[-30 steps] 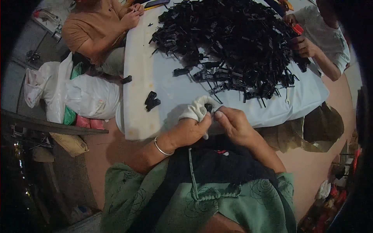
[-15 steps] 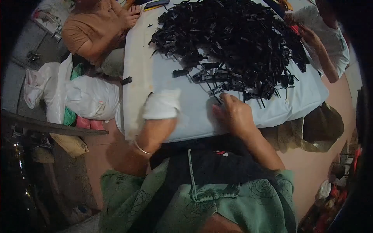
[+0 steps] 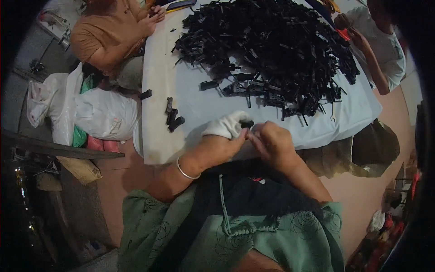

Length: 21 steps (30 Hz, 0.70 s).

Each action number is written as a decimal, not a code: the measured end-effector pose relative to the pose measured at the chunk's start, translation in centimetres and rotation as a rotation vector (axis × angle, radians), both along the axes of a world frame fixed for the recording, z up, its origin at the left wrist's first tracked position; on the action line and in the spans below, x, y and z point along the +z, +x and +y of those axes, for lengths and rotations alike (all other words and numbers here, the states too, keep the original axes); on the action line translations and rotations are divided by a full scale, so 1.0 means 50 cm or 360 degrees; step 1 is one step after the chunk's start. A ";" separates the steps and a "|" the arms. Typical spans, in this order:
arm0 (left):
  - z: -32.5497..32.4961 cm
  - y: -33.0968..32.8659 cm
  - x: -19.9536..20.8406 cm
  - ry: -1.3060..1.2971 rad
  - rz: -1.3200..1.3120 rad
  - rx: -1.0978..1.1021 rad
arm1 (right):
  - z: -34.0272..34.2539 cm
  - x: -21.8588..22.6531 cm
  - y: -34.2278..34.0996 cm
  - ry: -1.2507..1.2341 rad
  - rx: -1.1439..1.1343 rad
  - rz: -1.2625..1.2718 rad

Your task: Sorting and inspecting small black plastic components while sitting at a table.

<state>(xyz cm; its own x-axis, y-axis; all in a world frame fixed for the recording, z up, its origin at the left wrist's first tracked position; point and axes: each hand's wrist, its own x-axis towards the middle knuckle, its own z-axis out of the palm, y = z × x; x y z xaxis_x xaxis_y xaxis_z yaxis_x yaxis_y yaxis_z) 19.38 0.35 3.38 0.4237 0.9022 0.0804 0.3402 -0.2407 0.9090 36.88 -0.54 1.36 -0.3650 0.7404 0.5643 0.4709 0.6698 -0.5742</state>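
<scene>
Two hands of ours are close together over the near edge of the table (image 3: 156,147), whose top is pale. White cloth (image 3: 222,127) wraps the fingers of our left hand (image 3: 222,144), leaving the thumb bare, and a bracelet (image 3: 181,168) circles that wrist. These fingers are closed on a small black part (image 3: 246,123), which shows just above the thumb tip. Our right hand (image 3: 276,140) is just beside it, fingers bent and thumb and forefinger narrow; we cannot tell whether they pinch anything.

Beyond our hands we see a heap (image 3: 272,50) of black parts, thin rods sticking out all over. One lone part (image 3: 209,85) lies at its near left side. Farther left, three loose parts (image 3: 176,123) lie in a cluster, and an end part (image 3: 145,94) sits at the table's left edge. Near the heap's right side we see a small wrench (image 3: 334,112).

At our far left, a co-worker in brown (image 3: 102,41) has both hands near the table edge; across at the right, a co-worker in white (image 3: 385,56) holds a red thing (image 3: 344,34). White bags (image 3: 106,113) stand left of the table, and a brown sack (image 3: 376,149) is at its right.
</scene>
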 end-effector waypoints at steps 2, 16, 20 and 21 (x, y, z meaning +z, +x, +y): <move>-0.008 0.006 0.010 -0.0248 -0.0183 -0.0021 | 0.005 -0.013 -0.002 -0.0308 -0.0120 0.0255; -0.026 0.033 -0.017 0.0668 0.0193 0.0264 | -0.007 -0.037 -0.017 -0.1092 0.0036 0.0638; -0.025 0.017 0.013 0.0405 0.0200 0.0213 | -0.007 -0.006 -0.006 -0.1084 0.0111 0.0544; -0.021 0.015 0.022 0.0354 0.0238 0.0200 | -0.002 -0.003 -0.001 -0.0954 0.0150 0.0498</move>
<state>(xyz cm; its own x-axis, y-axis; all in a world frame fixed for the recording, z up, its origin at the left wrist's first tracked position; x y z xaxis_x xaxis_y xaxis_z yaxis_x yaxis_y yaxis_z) 20.10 -0.70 4.50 0.3320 0.9155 0.2274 0.5060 -0.3763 0.7761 36.85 -0.64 1.21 -0.3296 0.9312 0.1559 0.1779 0.2234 -0.9583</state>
